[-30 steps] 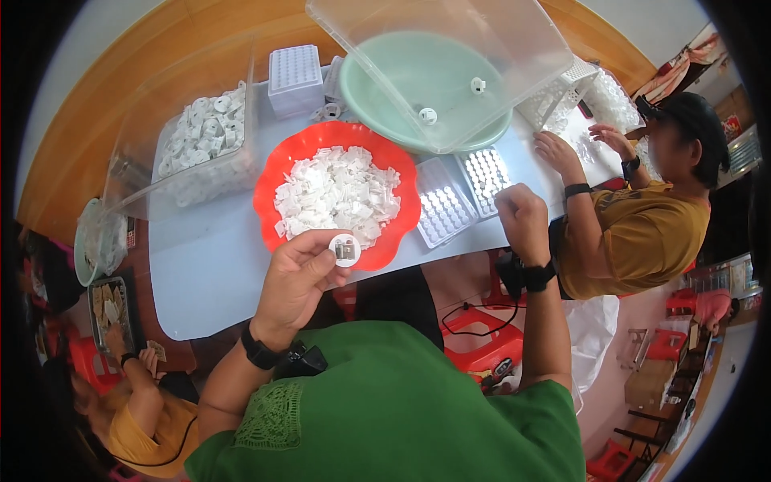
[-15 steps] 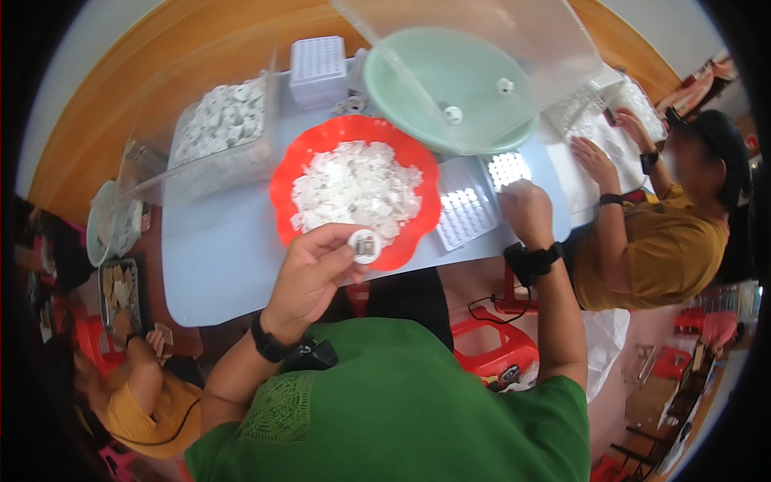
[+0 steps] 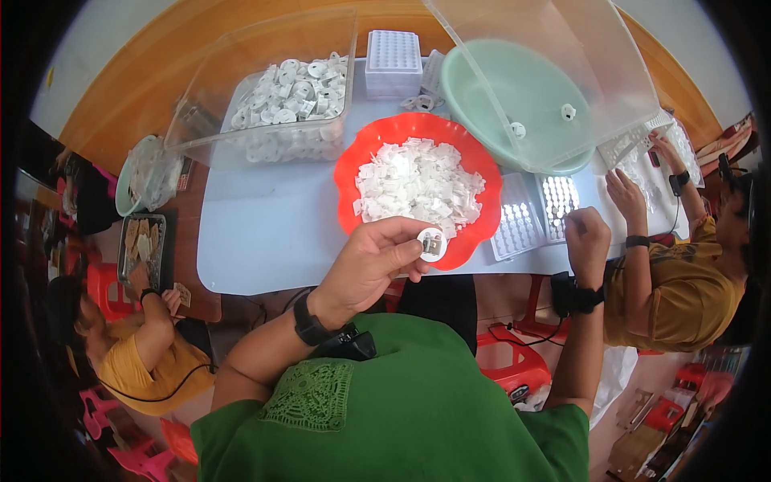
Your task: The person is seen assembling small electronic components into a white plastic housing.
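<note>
My left hand [image 3: 361, 269] pinches a small round white plastic part [image 3: 434, 244] between thumb and fingers. Metal contacts show on its upturned face, at the near edge of a red scalloped bowl [image 3: 345, 189]. Heaped in that bowl are small white plastic pieces [image 3: 418, 178]. My right hand [image 3: 589, 241] is raised with curled fingers beside a clear tray of shiny round discs [image 3: 560, 205]; whatever the fingers hold, if anything, is hidden. To the left of that tray lies another clear tray [image 3: 514, 225] with rows of discs.
A clear bin [image 3: 345, 88] holds many white round parts. Stacked trays [image 3: 393, 68] stand behind the red bowl. A clear box [image 3: 554, 96] overlaps a green basin [image 3: 466, 80] containing two white parts. Co-workers in yellow sit left [image 3: 152, 369] and right [image 3: 683, 305].
The view has shifted, so the table appears farther right. My right hand has drawn back slightly from the disc tray, uncovering more of it. My left hand still holds the round white part.
</note>
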Motion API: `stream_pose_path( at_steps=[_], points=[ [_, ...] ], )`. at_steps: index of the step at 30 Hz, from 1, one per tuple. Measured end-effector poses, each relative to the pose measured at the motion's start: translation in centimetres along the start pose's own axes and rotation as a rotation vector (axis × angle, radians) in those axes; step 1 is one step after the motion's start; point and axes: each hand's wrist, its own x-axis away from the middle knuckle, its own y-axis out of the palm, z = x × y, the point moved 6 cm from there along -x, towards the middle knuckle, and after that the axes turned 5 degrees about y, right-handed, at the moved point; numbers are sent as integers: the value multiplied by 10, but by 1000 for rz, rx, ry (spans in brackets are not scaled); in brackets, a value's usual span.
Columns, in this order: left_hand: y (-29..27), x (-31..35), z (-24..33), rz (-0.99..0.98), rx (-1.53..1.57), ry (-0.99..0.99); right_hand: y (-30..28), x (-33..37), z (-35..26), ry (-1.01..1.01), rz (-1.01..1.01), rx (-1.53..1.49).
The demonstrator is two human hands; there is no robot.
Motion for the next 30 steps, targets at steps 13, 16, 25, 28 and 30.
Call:
stream_pose_path(
  at_steps=[13, 16, 25, 28, 30],
  points=[
    [17, 5, 2, -68, -54, 65, -1, 52, -193, -551, 1, -372],
    [17, 10, 3, -66, -52, 88, 3, 55, -200, -614, 23, -344],
    [19, 13, 3, -60, -99, 135, 10, 61, -209, -644, 7, -239],
    [18, 13, 3, -53, -109, 146, 11, 62, -209, -627, 15, -241],
    [18, 13, 3, -54, -93, 140, 11, 62, -209, -618, 18, -242]
  ],
)
